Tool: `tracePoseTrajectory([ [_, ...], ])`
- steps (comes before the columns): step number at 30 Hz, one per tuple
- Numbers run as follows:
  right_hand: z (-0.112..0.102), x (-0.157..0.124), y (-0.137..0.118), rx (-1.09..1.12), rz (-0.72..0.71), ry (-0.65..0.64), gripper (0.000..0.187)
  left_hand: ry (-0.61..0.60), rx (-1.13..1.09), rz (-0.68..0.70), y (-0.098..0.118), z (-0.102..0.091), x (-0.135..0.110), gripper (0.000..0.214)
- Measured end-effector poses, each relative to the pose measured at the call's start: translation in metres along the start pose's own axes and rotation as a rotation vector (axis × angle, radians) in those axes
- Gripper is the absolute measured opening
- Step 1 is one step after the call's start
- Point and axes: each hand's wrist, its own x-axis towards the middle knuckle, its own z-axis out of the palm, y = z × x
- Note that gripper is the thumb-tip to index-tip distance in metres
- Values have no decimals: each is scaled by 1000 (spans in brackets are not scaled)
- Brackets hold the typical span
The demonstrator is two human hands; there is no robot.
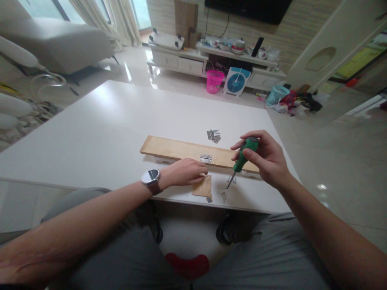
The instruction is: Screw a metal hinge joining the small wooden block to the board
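In my right hand (267, 159) is a screwdriver (243, 155) with a green handle, its thin shaft slanting down to just over the table. My left hand (189, 171) is closed, fingers curled at the upper edge of a small wooden board (202, 187); whatever the fingertips hold is hidden. Behind both hands lies a long wooden plank (172, 148), raised on low white supports. A metal hinge (206, 158) rests on the plank's near edge. Several screws (232, 179) stand between the plank and the screwdriver tip. Nearer to me is a small grey metal piece (223, 197).
Beyond the plank a pile of hinges (214, 136) lies on the white table (121, 121). The table's front edge is just before my knees. A pink basket (215, 81), a blue fan (237, 81) and a low cabinet (190, 65) stand further off.
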Motion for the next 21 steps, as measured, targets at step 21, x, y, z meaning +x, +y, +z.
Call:
tracePoseTrajectory([
  [21, 18, -5, -1, -19, -151, 179, 35, -144, -828, -314, 36, 5, 10, 21],
])
